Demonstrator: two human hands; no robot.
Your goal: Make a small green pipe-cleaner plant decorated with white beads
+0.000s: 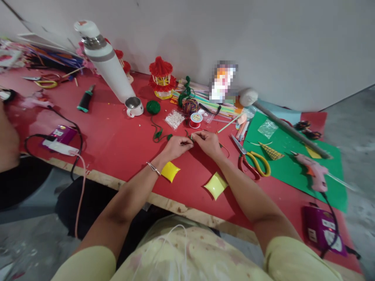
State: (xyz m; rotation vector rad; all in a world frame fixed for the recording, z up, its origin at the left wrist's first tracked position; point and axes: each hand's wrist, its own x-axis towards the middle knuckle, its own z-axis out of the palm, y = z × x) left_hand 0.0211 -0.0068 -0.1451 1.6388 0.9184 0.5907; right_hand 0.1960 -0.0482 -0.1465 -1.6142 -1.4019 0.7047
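Note:
My left hand [176,147] and my right hand [208,142] meet fingertip to fingertip over the red table [117,148]. Between them they pinch a thin green cord [159,134] that trails left and back to a green yarn ball [153,107]. What sits right at the fingertips is too small to make out. Two yellow puffy shapes lie near my forearms, one [170,171] under the left wrist and one [216,186] beside the right forearm. A bracelet circles my left wrist.
Yellow-handled scissors [252,162], a pink glue gun [313,171] on a green sheet [293,164], a bag of beads [174,119], a red thread spool [195,120], a metal mug [134,106], a white flask [105,60], a red paper lantern [161,77]. Another person's arm [7,140] at left.

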